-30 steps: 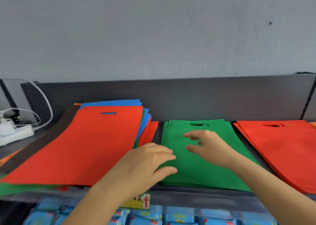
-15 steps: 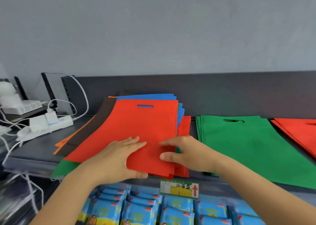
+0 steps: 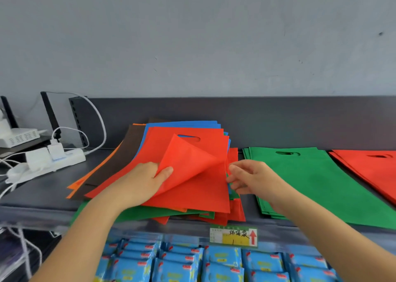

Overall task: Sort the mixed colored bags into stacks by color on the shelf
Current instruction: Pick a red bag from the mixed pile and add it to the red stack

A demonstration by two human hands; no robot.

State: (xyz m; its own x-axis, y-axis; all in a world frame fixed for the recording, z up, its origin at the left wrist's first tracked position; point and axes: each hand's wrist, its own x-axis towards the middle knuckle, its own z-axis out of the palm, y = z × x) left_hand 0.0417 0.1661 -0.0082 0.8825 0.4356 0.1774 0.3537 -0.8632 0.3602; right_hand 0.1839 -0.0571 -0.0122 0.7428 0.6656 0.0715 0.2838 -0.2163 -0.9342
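Observation:
A mixed pile of flat bags [image 3: 128, 164] in red, blue, green, brown and orange lies on the dark shelf [image 3: 42, 189]. Its top red bag [image 3: 192, 168] is folded up from the lower left corner. My left hand [image 3: 145, 181] pinches that lifted corner between thumb and fingers. At the bag's right edge, the fingertips of my right hand [image 3: 250, 179] grip the red fabric. A green stack [image 3: 310, 179] lies to the right, and a red stack [image 3: 370, 166] sits at the far right.
A white power strip [image 3: 55, 157] with plugs and cables lies on the shelf's left end, near a white router [image 3: 19, 136]. Blue packets [image 3: 192, 260] fill the shelf below, under a price label [image 3: 233, 235]. A dark back panel [image 3: 257, 121] runs behind the bags.
Both hands left the green stack and went to the mixed pile. The top red bag, flat half a second ago, now has its lower left corner lifted and folded over.

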